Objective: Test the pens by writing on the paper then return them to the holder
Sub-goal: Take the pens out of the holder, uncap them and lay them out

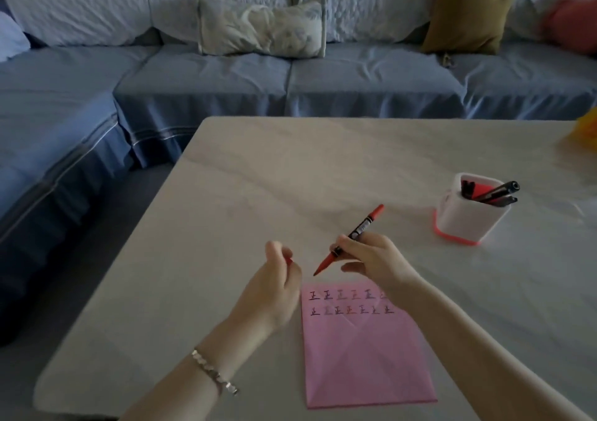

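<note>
Pen-testing step judged in hand. Right hand (371, 259) gripped the red marker (365, 223) mid-barrel, its long axis slanting, tip pointing down-left at the pink paper (361, 349) just below both hands. Left hand (274, 291), held apart, pinched what appeared to be its cap (289, 261). Next move: lower the tip onto unmarked paper. Holder (465, 220) stood well right of the right hand.

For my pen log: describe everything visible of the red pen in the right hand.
The red pen is a marker: black middle barrel with a white label, red at both ends. The right hand's fingers grip the barrel. It tilts, lower tip pointing down-left just beyond the pink paper's top edge, upper end toward the holder. The left hand pinches a small red piece, perhaps its cap.
</note>
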{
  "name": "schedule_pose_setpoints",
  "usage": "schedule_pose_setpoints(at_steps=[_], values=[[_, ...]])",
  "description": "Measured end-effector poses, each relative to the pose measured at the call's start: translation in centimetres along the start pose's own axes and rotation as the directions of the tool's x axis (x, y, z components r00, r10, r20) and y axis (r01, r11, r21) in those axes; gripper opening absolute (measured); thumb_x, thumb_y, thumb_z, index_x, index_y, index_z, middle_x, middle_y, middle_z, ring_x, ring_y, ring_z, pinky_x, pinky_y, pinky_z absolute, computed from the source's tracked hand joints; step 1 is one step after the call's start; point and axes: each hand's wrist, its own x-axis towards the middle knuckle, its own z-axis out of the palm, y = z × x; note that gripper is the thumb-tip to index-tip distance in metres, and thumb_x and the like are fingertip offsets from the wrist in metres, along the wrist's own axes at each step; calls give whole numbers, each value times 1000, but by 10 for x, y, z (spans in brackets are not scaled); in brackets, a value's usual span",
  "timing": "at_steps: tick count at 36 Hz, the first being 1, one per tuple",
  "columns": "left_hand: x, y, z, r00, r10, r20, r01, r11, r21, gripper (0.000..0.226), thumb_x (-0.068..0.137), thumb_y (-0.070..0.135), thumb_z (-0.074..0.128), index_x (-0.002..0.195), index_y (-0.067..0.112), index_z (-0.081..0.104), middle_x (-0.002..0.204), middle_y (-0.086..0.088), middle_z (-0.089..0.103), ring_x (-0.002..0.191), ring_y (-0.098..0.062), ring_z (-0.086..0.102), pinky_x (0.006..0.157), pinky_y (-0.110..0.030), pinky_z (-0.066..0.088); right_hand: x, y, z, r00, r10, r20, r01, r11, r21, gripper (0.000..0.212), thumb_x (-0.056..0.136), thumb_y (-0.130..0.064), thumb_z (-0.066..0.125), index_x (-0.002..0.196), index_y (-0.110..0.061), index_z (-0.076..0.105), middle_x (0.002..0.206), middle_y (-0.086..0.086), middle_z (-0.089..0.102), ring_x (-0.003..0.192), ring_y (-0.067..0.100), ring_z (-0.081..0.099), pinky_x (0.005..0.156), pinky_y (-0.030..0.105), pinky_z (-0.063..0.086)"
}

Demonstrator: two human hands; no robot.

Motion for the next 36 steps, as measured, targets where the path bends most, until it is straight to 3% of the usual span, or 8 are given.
schedule_pose_setpoints(at_steps=[5, 11, 14, 16, 18, 24, 27, 36], values=[[19, -44, -7, 985, -129, -115, 127, 992, -20, 6, 95, 5, 35, 92, 10, 34, 74, -6, 45, 63, -22, 45, 47, -18, 31, 37, 0, -4, 993, 110, 44, -108, 993, -55, 15, 89, -14, 57, 78, -4, 62, 65, 5, 68, 52, 7, 64, 51, 15, 51], [43, -66, -13, 913, -354, -201, 249, 877, -412, 25, 91, -4, 43, 74, 13, 50, 72, -6, 54, 61, -19, 57, 58, -25, 47, 88, 13, 29, 995, 61, 82, -6, 837, -547, 21, 87, -21, 59, 91, -1, 62, 57, 4, 60, 36, 3, 49, 43, 14, 40], [50, -74, -18, 898, -343, -276, 245, 911, -333, 11, 87, -1, 54, 91, 3, 63, 85, -5, 60, 82, -18, 54, 63, -19, 39, 101, 25, 57, 991, 80, 109, 4, 789, -615, 24, 86, -24, 61, 99, -5, 61, 60, 5, 59, 33, 1, 50, 41, 14, 41], [54, -79, -18, 886, -344, -312, 248, 918, -308, 16, 86, 2, 56, 100, 0, 65, 89, -3, 60, 86, -15, 54, 59, -12, 37, 106, 34, 74, 991, 74, 109, 19, 739, -674, 27, 84, -26, 62, 99, -4, 62, 73, 10, 63, 58, 16, 63, 58, 22, 49], [60, -79, -14, 879, -367, -305, 279, 914, -295, 15, 85, 5, 59, 98, 2, 66, 89, -2, 61, 85, -15, 55, 62, -15, 36, 107, 41, 85, 996, 36, 77, 33, 668, -743, 28, 82, -27, 62, 99, -5, 61, 89, 15, 65, 85, 31, 63, 67, 31, 47], [79, -76, 3, 892, -352, -283, 300, 930, -210, 8, 83, 11, 62, 87, 4, 65, 78, -6, 63, 77, -21, 58, 59, -19, 31, 100, 48, 84, 998, -54, -28, 14, 651, -759, 33, 86, -32, 58, 106, -7, 58, 102, 15, 64, 97, 33, 59, 69, 31, 43], [82, -75, 8, 918, -278, -284, 253, 960, -119, 5, 83, 9, 63, 86, 6, 64, 76, 0, 57, 74, -15, 52, 56, -17, 28, 90, 47, 72, 998, -50, -31, 13, 704, -710, 38, 87, -36, 57, 112, -8, 57, 102, 14, 66, 96, 30, 60, 75, 30, 46], [78, -89, 7, 960, -90, -266, 120, 988, 97, 21, 84, 16, 63, 63, 14, 56, 63, -2, 60, 63, -18, 55, 57, -23, 31, 40, 41, -14, 997, -50, -61, -3, 750, -661, 19, 88, -20, 53, 104, -16, 62, 65, -6, 58, 68, 20, 63, 48, 13, 42]])
